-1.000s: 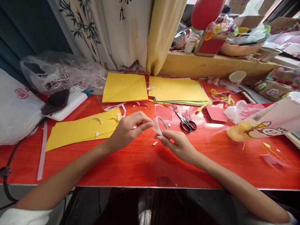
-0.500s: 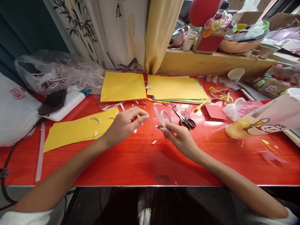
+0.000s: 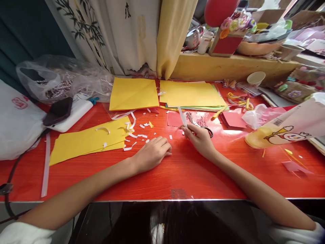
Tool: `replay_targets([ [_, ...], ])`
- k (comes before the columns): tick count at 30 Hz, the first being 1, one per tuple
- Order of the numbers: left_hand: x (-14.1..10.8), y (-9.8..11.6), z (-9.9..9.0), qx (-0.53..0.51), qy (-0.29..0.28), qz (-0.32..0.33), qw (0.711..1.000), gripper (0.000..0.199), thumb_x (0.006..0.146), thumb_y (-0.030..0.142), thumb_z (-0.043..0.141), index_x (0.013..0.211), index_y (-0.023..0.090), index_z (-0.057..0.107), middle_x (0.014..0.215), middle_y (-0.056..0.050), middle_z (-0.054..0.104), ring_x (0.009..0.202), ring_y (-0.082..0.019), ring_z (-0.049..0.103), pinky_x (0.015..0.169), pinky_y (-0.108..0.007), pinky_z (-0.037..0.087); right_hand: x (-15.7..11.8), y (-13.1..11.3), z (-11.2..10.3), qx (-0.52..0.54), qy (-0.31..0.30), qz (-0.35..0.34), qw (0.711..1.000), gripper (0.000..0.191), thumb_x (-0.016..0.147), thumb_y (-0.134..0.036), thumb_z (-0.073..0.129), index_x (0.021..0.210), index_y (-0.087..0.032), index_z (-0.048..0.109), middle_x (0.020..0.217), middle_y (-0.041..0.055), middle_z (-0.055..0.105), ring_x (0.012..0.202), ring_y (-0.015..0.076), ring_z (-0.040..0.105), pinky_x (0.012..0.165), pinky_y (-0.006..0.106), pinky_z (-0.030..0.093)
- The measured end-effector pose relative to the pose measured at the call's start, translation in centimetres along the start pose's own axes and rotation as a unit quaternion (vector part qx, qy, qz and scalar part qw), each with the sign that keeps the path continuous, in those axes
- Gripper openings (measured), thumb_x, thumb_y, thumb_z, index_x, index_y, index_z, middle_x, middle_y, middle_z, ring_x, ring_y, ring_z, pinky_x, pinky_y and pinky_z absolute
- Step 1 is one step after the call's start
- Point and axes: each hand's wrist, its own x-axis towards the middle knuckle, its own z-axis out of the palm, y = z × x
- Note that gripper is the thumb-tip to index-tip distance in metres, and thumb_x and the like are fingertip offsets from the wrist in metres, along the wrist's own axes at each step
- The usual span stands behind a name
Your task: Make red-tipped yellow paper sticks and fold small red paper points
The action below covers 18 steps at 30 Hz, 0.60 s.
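Note:
My right hand (image 3: 199, 139) pinches a white paper strip (image 3: 182, 117) between thumb and fingers. The strip stands up from the grip and leans left at its top, in front of a dark pink paper piece (image 3: 174, 119). Partly behind that hand lie black-handled scissors (image 3: 208, 131). My left hand (image 3: 153, 152) rests low on the red table (image 3: 152, 183), its fingers curled under; what they hold, if anything, is hidden. Small white paper scraps (image 3: 142, 136) and curled strips are scattered just left of it, beside long yellow paper sheets (image 3: 83, 142).
Two yellow paper stacks (image 3: 134, 94) lie at the back. A drink cup (image 3: 276, 130) in a paper sleeve lies tilted at right. A phone (image 3: 58, 111) tops a white box at left, near plastic bags (image 3: 19, 125). A long pale strip (image 3: 45, 166) lies front left.
My left hand has come down and right onto the table, its fingers curling in. The strip in my right hand was looped and now stands straighter. Scraps formerly behind my left hand show.

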Motion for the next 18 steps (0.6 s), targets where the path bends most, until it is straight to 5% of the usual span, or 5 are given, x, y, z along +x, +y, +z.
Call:
replay_targets([
  [5, 0.1, -1.1, -0.7, 0.072, 0.023, 0.019, 0.997, 0.022, 0.091, 0.017, 0.034, 0.083, 0.013, 0.053, 0.083, -0.005, 0.057, 0.077, -0.016, 0.047, 0.072, -0.030, 0.037, -0.1, -0.1, 0.3, -0.026, -0.005, -0.038, 0.999, 0.031, 0.091, -0.035, 0.042, 0.073, -0.015, 0.058, 0.060, 0.0000, 0.051, 0.056, 0.0100, 0.047, 0.055, 0.021, 0.036],
  [11, 0.2, -3.3, -2.9, 0.149, 0.092, -0.070, 0.982, 0.021, 0.089, 0.014, 0.037, 0.096, 0.011, 0.056, 0.088, -0.009, 0.061, 0.083, -0.020, 0.052, 0.076, -0.035, 0.041, -0.1, 0.2, 0.4, -0.042, -0.022, -0.084, 0.995, 0.024, 0.091, -0.030, 0.043, 0.084, -0.015, 0.061, 0.066, 0.0015, 0.059, 0.059, 0.0112, 0.053, 0.058, 0.021, 0.038],
  [16, 0.2, -1.1, -1.5, 0.103, 0.055, 0.203, 0.972, 0.023, 0.091, 0.023, 0.039, 0.102, 0.014, 0.057, 0.106, -0.008, 0.060, 0.102, -0.017, 0.052, 0.087, -0.029, 0.043, -0.1, 0.2, 0.5, -0.049, -0.020, -0.128, 0.990, 0.020, 0.091, -0.026, 0.044, 0.081, -0.016, 0.059, 0.074, 0.0039, 0.064, 0.068, 0.0128, 0.057, 0.064, 0.022, 0.041],
  [18, 0.0, -0.6, -0.9, 0.144, 0.037, 0.228, 0.962, 0.023, 0.091, 0.015, 0.037, 0.098, 0.014, 0.059, 0.097, -0.006, 0.062, 0.090, -0.015, 0.055, 0.078, -0.027, 0.045, -0.1, 0.1, 0.6, -0.053, -0.020, -0.133, 0.990, 0.020, 0.091, -0.026, 0.044, 0.080, -0.016, 0.058, 0.071, 0.0036, 0.063, 0.065, 0.0125, 0.056, 0.062, 0.022, 0.041],
])
